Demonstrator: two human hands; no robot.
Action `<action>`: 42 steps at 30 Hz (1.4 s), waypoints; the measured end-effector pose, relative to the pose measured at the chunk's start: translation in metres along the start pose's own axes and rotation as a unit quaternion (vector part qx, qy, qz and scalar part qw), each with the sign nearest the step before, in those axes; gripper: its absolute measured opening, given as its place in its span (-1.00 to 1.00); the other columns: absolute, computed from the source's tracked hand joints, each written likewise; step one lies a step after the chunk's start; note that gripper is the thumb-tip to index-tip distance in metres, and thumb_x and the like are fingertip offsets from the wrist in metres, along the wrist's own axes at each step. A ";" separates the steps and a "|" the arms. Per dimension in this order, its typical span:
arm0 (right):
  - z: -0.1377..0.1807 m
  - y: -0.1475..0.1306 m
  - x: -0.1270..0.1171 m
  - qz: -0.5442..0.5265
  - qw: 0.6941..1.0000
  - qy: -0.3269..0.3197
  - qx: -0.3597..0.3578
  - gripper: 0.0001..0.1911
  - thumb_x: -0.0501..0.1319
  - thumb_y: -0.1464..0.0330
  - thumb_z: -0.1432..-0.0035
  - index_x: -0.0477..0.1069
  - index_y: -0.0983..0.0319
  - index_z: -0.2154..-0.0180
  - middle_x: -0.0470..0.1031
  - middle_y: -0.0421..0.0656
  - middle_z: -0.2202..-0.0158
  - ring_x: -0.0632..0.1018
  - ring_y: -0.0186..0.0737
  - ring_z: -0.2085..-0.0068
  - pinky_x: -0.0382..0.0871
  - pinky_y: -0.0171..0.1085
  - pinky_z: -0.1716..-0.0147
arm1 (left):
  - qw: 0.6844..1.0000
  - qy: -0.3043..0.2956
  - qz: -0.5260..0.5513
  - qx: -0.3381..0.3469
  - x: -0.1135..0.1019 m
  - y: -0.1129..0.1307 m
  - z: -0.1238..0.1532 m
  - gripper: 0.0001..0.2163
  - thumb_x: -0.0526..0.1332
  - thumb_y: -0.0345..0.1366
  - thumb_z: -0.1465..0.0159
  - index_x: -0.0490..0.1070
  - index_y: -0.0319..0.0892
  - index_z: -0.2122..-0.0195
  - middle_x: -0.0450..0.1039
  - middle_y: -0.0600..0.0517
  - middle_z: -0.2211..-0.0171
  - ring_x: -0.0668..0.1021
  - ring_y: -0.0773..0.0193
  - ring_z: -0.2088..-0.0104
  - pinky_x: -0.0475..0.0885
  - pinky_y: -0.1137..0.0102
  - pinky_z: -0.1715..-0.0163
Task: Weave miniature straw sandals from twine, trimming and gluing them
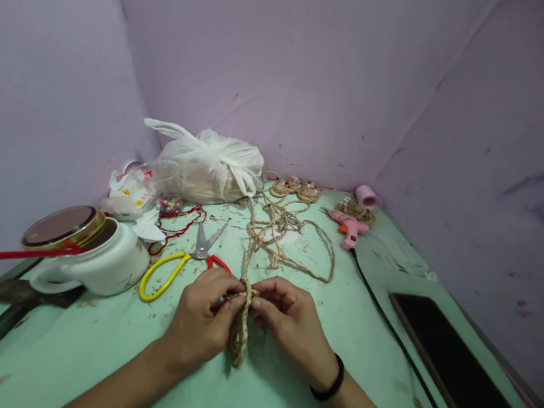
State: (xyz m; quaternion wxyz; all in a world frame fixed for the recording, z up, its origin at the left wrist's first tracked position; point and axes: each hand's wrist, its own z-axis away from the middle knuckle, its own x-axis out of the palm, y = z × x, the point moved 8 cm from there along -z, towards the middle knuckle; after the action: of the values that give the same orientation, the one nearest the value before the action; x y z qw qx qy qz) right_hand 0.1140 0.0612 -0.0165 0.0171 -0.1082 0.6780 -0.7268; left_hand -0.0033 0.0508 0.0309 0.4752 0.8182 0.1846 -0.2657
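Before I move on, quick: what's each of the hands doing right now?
Left hand: closed, thumb and fingers pinching the braided cord bundle.
Right hand: closed, fingertips pinching the same bundle from the opposite side.

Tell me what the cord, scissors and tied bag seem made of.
Cord: matte plant fibre, perhaps jute, by its tan, coarse strands. Scissors: dull grey blades, likely metal; smooth, bright handles, probably plastic. Bag: likely thin plastic, crinkled, glossy and translucent.

The tan braided cord [238, 339] is bunched in narrow loops, one strand extending forward.
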 end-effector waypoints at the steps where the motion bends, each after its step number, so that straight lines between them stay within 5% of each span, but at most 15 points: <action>1: 0.000 0.000 -0.001 0.014 1.000 0.005 -0.013 -0.93 0.27 0.41 0.11 0.44 0.25 0.46 0.48 -0.23 0.56 0.46 -0.36 0.52 0.32 -0.39 0.52 | 1.000 -0.002 0.004 -0.015 0.001 -0.003 0.001 -0.90 0.09 -0.39 -0.15 0.39 -0.18 0.40 0.44 0.01 0.45 0.44 0.26 0.40 0.32 0.42 0.39; 9: 0.003 -0.009 -0.001 0.089 0.992 0.026 -0.086 -0.92 0.23 0.44 0.06 0.45 0.23 0.41 0.52 -0.21 0.49 0.50 -0.32 0.47 0.35 -0.38 0.48 | 0.998 -0.053 0.023 0.015 0.003 -0.003 -0.003 -0.89 0.09 -0.43 -0.16 0.40 -0.19 0.39 0.43 0.04 0.47 0.45 0.34 0.45 0.31 0.49 0.44; 29: 0.006 -0.026 0.012 0.257 0.945 0.030 -0.201 -0.91 0.12 0.51 0.01 0.33 0.23 0.50 0.33 -0.25 0.56 0.35 -0.35 0.50 0.21 -0.38 0.50 | 0.996 -0.056 -0.010 0.068 0.005 0.000 -0.004 -0.88 0.03 -0.44 -0.17 0.25 -0.21 0.49 0.25 0.08 0.55 0.30 0.37 0.53 0.19 0.46 0.51; 37: 0.000 -0.009 0.003 0.082 0.995 -0.008 -0.052 -0.87 0.17 0.36 0.03 0.26 0.23 0.37 0.39 -0.21 0.44 0.43 -0.32 0.44 0.31 -0.34 0.45 | 0.994 -0.089 -0.022 0.051 0.012 0.002 -0.003 -0.86 0.04 -0.44 -0.18 0.36 -0.20 0.29 0.42 0.00 0.39 0.44 0.31 0.39 0.31 0.44 0.39; 42: -0.004 0.002 -0.009 0.048 0.998 0.048 0.004 -0.71 0.26 0.47 0.21 0.27 0.22 0.34 0.43 -0.24 0.44 0.42 -0.37 0.51 0.30 -0.36 0.51 | 0.997 -0.066 0.014 0.026 0.008 -0.002 -0.005 -0.66 0.06 -0.40 -0.19 0.22 -0.22 -0.01 0.45 -0.05 0.19 0.48 0.28 0.21 0.34 0.41 0.20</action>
State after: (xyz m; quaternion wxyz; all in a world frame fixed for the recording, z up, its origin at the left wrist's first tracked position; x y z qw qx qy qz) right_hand 0.1222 0.0665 -0.0198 0.0199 -0.0411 0.6793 -0.7324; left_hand 0.0029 0.0569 0.0269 0.4681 0.8136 0.1347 -0.3175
